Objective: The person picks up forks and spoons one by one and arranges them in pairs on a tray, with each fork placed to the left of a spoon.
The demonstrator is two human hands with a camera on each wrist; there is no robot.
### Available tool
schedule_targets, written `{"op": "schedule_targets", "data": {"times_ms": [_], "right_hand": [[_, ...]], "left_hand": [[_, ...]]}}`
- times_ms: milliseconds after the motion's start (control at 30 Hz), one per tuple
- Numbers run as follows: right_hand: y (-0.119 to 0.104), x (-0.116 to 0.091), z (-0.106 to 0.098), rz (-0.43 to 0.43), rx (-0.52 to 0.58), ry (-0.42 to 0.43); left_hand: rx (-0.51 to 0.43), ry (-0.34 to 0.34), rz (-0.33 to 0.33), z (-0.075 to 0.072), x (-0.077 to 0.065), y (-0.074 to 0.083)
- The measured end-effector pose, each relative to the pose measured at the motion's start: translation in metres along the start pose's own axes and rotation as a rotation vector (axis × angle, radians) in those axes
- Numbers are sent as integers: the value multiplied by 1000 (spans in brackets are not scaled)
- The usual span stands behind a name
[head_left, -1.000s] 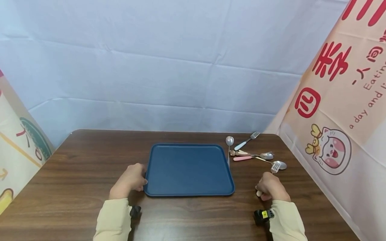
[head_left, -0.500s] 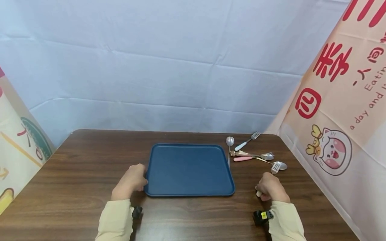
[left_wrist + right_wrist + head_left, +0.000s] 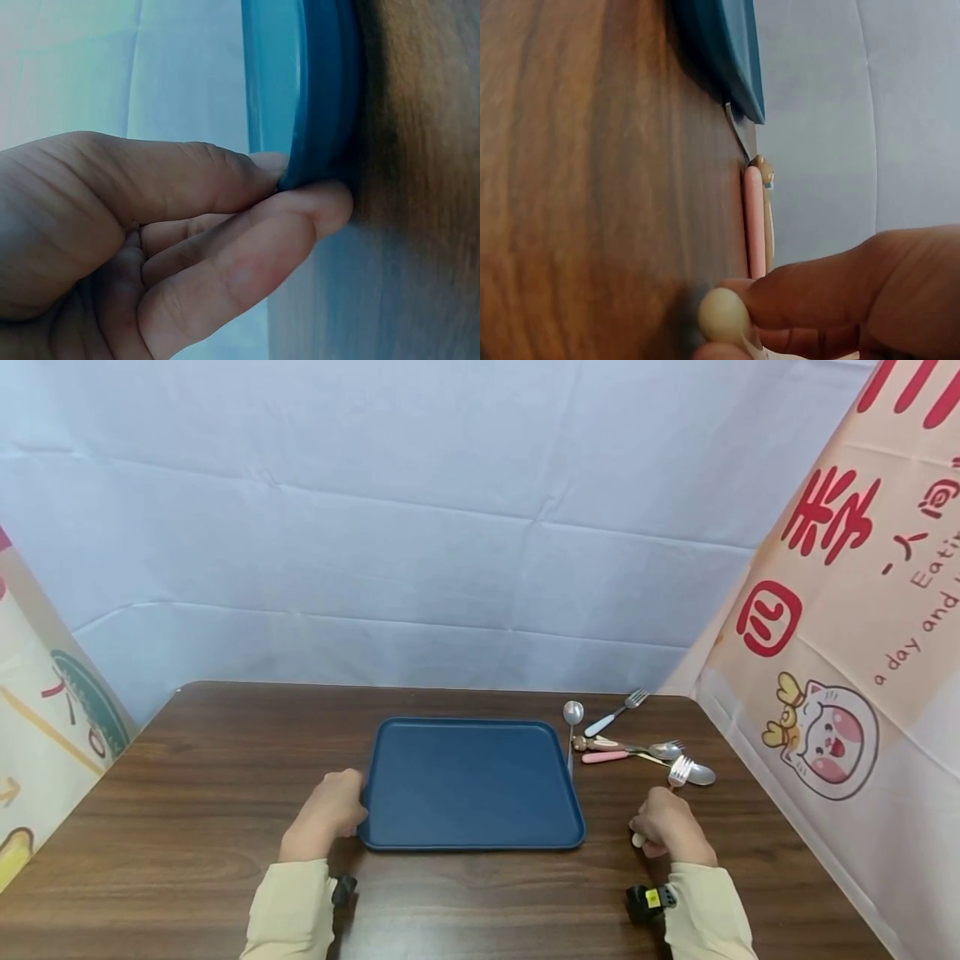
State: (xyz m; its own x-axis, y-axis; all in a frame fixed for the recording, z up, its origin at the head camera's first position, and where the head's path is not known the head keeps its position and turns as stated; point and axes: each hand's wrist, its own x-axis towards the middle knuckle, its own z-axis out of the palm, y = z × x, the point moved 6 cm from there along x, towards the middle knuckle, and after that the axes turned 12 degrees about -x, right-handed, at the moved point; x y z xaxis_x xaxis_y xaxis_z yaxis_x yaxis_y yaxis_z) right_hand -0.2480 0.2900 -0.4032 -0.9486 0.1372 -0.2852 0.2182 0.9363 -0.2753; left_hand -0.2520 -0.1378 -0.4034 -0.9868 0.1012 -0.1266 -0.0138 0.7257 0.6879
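Observation:
A dark blue rectangular tray (image 3: 472, 785) lies on the wooden table. My left hand (image 3: 330, 810) pinches its left rim; the left wrist view shows the thumb over the edge of the tray (image 3: 300, 90) and fingers beneath. To the right of the tray, my right hand (image 3: 666, 823) grips a fork (image 3: 679, 772), tines pointing away from me. In the right wrist view the cream end of the fork's handle (image 3: 724, 316) shows between thumb and fingers, close above the table. The middle of the fork is hidden by the hand.
Beyond the right hand lie several utensils: a long-handled spoon (image 3: 573, 713) against the tray's right edge, a fork with a pale blue handle (image 3: 600, 725), a pink-handled piece (image 3: 604, 757) and a spoon (image 3: 701, 774). A white cloth (image 3: 420, 527) hangs behind the table (image 3: 225, 760).
My right hand has shifted slightly left and away from me, and the fork's head has lifted and swung left. The left hand stays at the tray's rim; the tray lies still.

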Motion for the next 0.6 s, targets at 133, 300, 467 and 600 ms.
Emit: {"op": "schedule_targets", "data": {"times_ms": [133, 300, 467, 600], "right_hand": [[-5, 1, -3, -19, -18, 9], [-12, 0, -5, -36, -54, 19], [-22, -1, -7, -70, -72, 42], [-30, -1, -7, -85, -57, 49]], "left_hand": [[-2, -1, -5, 1, 0, -1], [-11, -7, -8, 1, -1, 0], [-17, -12, -6, 0, -1, 1], [-18, -17, -9, -1, -1, 1]]}}
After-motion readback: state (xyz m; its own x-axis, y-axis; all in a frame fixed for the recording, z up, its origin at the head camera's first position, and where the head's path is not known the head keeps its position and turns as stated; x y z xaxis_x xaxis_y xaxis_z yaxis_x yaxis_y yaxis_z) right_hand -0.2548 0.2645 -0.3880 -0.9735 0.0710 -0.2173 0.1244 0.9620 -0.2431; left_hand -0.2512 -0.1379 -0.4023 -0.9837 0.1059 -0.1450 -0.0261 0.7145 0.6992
